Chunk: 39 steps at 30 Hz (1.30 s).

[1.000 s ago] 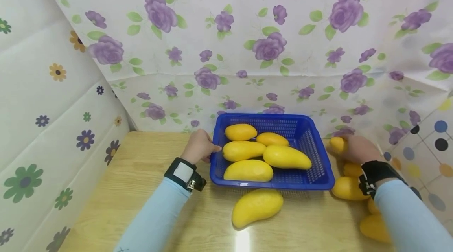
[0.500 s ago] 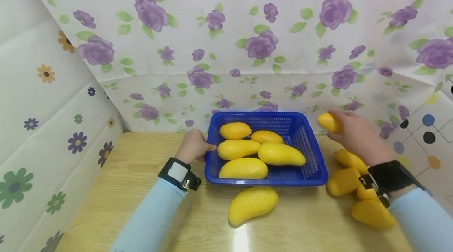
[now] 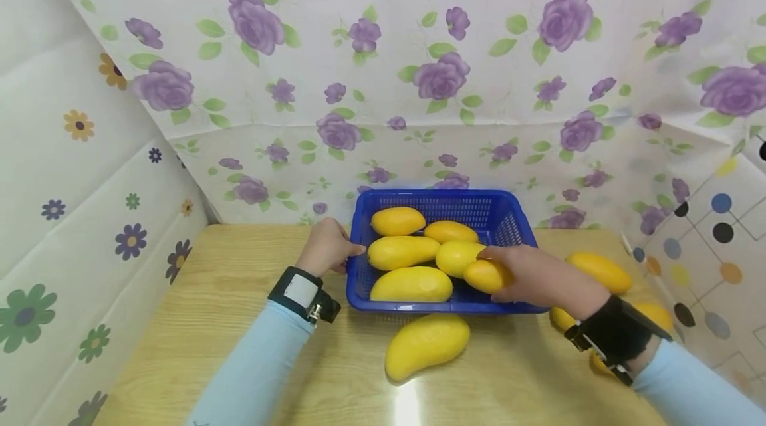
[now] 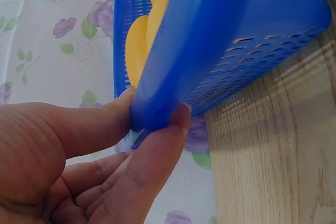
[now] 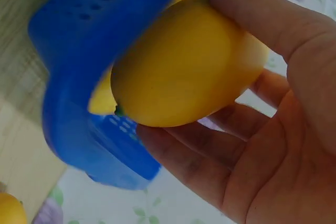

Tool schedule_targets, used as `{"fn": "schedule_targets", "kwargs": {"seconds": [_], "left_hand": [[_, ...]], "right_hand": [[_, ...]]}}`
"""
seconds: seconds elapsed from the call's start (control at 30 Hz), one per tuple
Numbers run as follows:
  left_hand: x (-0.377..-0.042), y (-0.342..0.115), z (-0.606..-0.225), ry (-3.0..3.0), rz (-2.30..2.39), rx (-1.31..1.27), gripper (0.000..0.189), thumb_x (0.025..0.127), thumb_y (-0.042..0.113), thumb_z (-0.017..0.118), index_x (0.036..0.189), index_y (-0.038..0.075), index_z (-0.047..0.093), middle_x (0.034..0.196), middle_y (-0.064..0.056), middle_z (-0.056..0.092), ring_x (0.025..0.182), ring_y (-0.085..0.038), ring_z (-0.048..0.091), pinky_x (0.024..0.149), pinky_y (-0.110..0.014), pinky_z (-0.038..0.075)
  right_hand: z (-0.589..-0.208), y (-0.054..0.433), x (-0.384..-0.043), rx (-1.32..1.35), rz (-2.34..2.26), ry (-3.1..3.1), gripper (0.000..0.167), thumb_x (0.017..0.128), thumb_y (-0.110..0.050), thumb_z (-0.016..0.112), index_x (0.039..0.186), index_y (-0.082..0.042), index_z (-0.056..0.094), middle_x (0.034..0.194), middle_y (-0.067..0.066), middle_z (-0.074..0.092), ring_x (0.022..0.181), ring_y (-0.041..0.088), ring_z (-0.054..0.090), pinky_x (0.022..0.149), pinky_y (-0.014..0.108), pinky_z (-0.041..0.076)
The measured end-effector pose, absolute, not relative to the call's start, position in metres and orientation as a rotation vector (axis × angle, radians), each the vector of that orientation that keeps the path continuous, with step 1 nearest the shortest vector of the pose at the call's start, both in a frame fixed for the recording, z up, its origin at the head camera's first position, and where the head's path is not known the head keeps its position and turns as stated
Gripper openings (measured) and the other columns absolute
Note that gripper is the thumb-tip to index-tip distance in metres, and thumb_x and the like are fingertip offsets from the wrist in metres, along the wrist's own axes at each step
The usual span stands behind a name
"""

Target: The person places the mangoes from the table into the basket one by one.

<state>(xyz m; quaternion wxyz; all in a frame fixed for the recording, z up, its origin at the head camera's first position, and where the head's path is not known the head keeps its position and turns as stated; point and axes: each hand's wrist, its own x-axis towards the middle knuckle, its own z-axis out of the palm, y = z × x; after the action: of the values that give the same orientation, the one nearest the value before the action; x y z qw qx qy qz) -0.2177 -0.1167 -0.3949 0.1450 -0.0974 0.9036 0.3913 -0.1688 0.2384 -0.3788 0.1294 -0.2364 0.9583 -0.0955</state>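
A blue plastic basket (image 3: 437, 307) with perforated walls stands on the table and contains several yellow mangoes. My left hand (image 3: 328, 248) pinches the basket's left rim between thumb and fingers; the left wrist view shows the thumb (image 4: 100, 127) on the inner side. Over the basket's front right part, my right hand (image 3: 529, 273) grips a mango (image 3: 487, 276), thumb on one side and fingers on the other. In the right wrist view this mango (image 5: 189, 66) shows a small dark stem end and overlaps the blue rim.
One larger mango (image 3: 427, 347) lies on the wooden table (image 3: 263, 293) in front of the basket. Several more mangoes (image 3: 600, 270) lie to the right, partly hidden under the right forearm. A flowered cloth (image 3: 389, 80) hangs behind the basket.
My right hand has lifted a mango from the pile on the right and carried it left over the basket. My left hand keeps its hold on the rim.
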Motion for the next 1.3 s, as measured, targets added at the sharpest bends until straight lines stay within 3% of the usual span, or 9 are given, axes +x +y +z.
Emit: {"fn": "schedule_targets", "kwargs": {"seconds": [0.13,0.3,0.47,0.73,0.97,1.13,1.3], "left_hand": [[-0.218,-0.115,-0.397,2.607,1.120,-0.276,0.023,0.075,0.023,0.078,0.072,0.003,0.067,0.068,-0.011,0.064,0.059,-0.024,0.068,0.058,-0.036,0.058],[-0.218,-0.115,-0.397,2.609,1.119,-0.267,0.023,0.075,0.024,0.078,0.073,0.003,0.066,0.069,-0.012,0.065,0.057,-0.022,0.067,0.057,-0.035,0.058],[-0.219,-0.115,-0.394,2.610,1.118,-0.281,0.024,0.075,0.024,0.078,0.072,0.004,0.066,0.070,-0.011,0.066,0.057,-0.023,0.068,0.054,-0.034,0.057],[-0.219,-0.115,-0.394,2.608,1.107,-0.275,0.024,0.075,0.024,0.078,0.072,0.003,0.066,0.070,-0.011,0.066,0.064,-0.026,0.070,0.047,-0.028,0.054],[-0.219,-0.115,-0.396,2.615,1.110,-0.265,0.024,0.075,0.024,0.078,0.072,0.003,0.066,0.070,-0.011,0.066,0.058,-0.023,0.068,0.056,-0.034,0.057],[-0.219,-0.116,-0.397,2.618,1.114,-0.264,0.023,0.075,0.024,0.078,0.072,0.003,0.066,0.069,-0.011,0.066,0.056,-0.021,0.067,0.053,-0.032,0.057],[-0.218,-0.117,-0.396,2.618,1.125,-0.257,0.023,0.076,0.023,0.078,0.072,0.003,0.066,0.069,-0.011,0.065,0.056,-0.021,0.067,0.056,-0.034,0.057]], "right_hand": [[-0.386,0.239,-0.169,-0.618,-0.252,2.773,0.063,0.072,-0.041,0.078,0.126,-0.020,0.054,0.101,0.001,0.065,0.083,0.014,0.057,0.074,0.034,0.051],[-0.395,0.241,-0.168,-0.645,-0.260,2.763,0.039,0.077,-0.029,0.075,0.113,-0.018,0.067,0.108,0.003,0.068,0.098,0.021,0.063,0.083,0.040,0.054],[-0.404,0.240,-0.167,-0.771,-0.266,2.804,0.025,0.079,-0.017,0.074,0.104,-0.016,0.073,0.100,0.000,0.072,0.093,0.019,0.066,0.081,0.037,0.056],[-0.407,0.239,-0.168,-0.781,-0.282,2.819,0.024,0.079,-0.017,0.074,0.103,-0.016,0.073,0.100,0.001,0.072,0.094,0.019,0.066,0.080,0.036,0.056],[-0.396,0.249,-0.172,-0.630,-0.324,2.796,0.034,0.081,-0.026,0.071,0.113,-0.013,0.068,0.107,0.005,0.070,0.090,0.018,0.064,0.075,0.034,0.055],[-0.378,0.263,-0.176,-0.561,-0.401,2.794,0.040,0.083,-0.030,0.070,0.117,-0.011,0.065,0.113,0.009,0.067,0.096,0.022,0.066,0.078,0.039,0.056],[-0.362,0.284,-0.181,-0.522,-0.399,2.879,0.046,0.083,-0.032,0.069,0.122,-0.009,0.062,0.114,0.013,0.066,0.091,0.022,0.064,0.078,0.042,0.056]]}}
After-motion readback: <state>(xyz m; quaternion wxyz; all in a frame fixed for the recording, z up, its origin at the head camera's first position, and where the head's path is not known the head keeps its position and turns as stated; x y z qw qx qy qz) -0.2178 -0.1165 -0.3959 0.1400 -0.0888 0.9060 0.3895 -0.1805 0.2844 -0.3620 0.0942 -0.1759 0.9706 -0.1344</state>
